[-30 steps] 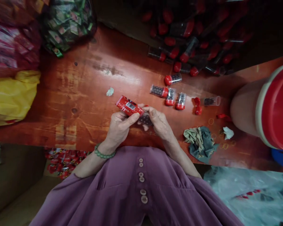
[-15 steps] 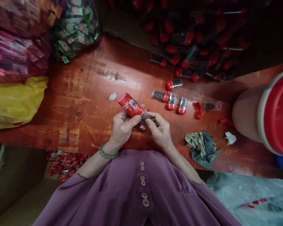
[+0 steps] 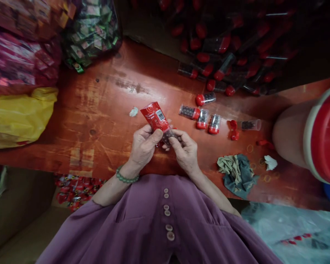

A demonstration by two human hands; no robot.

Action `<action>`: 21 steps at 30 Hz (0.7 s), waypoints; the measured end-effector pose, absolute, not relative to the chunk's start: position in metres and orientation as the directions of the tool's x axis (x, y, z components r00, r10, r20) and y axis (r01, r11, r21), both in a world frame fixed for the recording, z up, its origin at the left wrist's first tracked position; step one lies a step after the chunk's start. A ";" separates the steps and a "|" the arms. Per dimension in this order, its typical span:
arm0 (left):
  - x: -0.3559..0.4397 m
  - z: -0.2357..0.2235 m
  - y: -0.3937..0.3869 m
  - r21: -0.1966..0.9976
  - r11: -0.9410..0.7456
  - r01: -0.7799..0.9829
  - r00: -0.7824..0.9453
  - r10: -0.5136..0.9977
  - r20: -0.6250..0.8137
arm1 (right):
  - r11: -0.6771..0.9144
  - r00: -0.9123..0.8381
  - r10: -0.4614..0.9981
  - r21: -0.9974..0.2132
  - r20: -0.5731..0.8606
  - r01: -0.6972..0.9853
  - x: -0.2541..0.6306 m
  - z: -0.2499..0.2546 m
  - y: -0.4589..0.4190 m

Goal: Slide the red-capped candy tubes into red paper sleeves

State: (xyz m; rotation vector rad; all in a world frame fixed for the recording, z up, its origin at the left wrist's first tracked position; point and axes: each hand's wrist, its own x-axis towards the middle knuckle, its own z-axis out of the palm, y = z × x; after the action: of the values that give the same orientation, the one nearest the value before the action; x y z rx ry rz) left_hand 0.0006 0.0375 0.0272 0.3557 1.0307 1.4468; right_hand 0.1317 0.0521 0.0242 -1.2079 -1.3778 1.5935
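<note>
Steady, even pressure, with the red packet [image 3: 155,116] and clear container [image 3: 168,136] kept in line, should avoid creasing. The packet lies at the container's eleven o'clock, above the tabletop [image 3: 112,121]. The left hand [image 3: 143,146] pinches the packet, thumb uppermost; the right hand [image 3: 185,151] grasps the container from four o'clock, fingers slightly parted.

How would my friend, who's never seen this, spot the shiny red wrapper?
Start at the big orange-red table, at the edge by the purple clothing. There, find the left hand, its thumb pressing on the lower end of the red wrapper. Unlike the see-through, red-capped tubes lying to its right, it is mostly red and has a white barcode patch.
</note>
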 end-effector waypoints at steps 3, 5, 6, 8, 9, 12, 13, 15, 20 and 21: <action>-0.003 0.027 0.038 0.729 0.152 -0.668 -0.217 0.896 -0.386 | -0.238 -0.393 0.888 -0.970 -0.239 0.053 0.135 0.025 0.054; -0.005 0.025 0.040 0.696 0.165 -0.699 -0.219 0.877 -0.427 | -0.237 -0.449 0.862 -0.970 -0.236 0.056 0.137 0.025 0.054; -0.006 0.023 0.041 0.677 0.174 -0.715 -0.213 0.868 -0.448 | -0.200 -0.452 0.866 -0.977 -0.214 0.078 0.138 0.025 0.054; -0.007 0.021 0.044 0.638 0.193 -0.746 -0.190 0.856 -0.481 | -0.044 -0.418 0.902 -0.985 -0.112 0.168 0.139 0.026 0.055; -0.006 0.020 0.045 0.620 0.201 -0.758 -0.178 0.851 -0.494 | 0.051 -0.399 0.916 -0.973 -0.044 0.223 0.139 0.027 0.056; -0.004 0.019 0.046 0.599 0.201 -0.775 -0.155 0.859 -0.488 | 0.210 -0.390 0.917 -0.928 0.078 0.309 0.139 0.028 0.058; -0.003 0.019 0.046 0.609 0.192 -0.769 -0.160 0.865 -0.475 | 0.193 -0.381 0.922 -0.937 0.072 0.291 0.139 0.028 0.059; -0.002 0.019 0.045 0.646 0.189 -0.740 -0.164 0.880 -0.446 | 0.060 -0.371 0.928 -0.977 -0.020 0.203 0.139 0.026 0.061; -0.003 0.019 0.041 0.767 0.224 -0.601 -0.159 0.907 -0.390 | -0.269 -0.426 0.875 -0.963 -0.231 -0.029 0.139 0.018 0.063; -0.003 0.019 0.042 0.776 0.219 -0.591 -0.157 0.913 -0.377 | -0.255 -0.399 0.890 -0.966 -0.218 -0.041 0.139 0.018 0.063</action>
State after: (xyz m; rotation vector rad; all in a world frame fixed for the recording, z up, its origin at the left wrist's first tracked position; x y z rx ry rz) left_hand -0.0028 0.0416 0.0193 0.3948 1.0703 1.3778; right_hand 0.1387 0.0631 0.0180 -1.0980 -1.3001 1.7360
